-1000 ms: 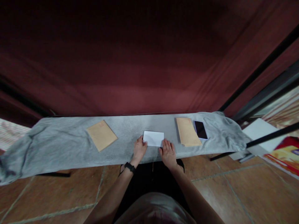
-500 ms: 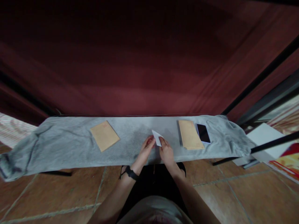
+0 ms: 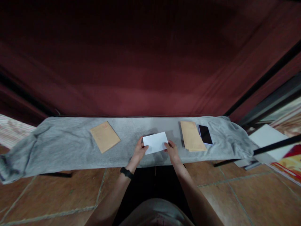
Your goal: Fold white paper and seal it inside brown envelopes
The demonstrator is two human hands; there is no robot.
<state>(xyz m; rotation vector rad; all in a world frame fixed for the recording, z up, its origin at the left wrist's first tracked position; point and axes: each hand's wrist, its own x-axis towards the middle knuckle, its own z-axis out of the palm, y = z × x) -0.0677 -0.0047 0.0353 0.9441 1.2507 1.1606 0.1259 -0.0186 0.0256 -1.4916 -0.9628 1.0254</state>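
Note:
A white sheet of paper (image 3: 155, 142) is held level above the grey cloth, its broad face toward me. My left hand (image 3: 139, 150) pinches its left end, thumb on top. At the right end my right hand (image 3: 172, 150) grips it the same way, the other fingers tucked behind the edge. Whether the paper is folded, I cannot tell. To the right of my right hand lie stacked brown envelopes (image 3: 192, 135). Left of my left hand, one or more brown envelopes (image 3: 105, 137) rest at a slant.
A grey cloth (image 3: 66, 147) covers the long narrow table. A dark-screened phone (image 3: 205, 134) lies beside the right-hand stack. Behind the table stands a dark red panel (image 3: 150, 78). White boards (image 3: 268, 138) and black bars (image 3: 277, 146) are at the far right.
The white paper was small and angled between my close-set hands; now it faces me broadly. My hands have moved apart to its two ends.

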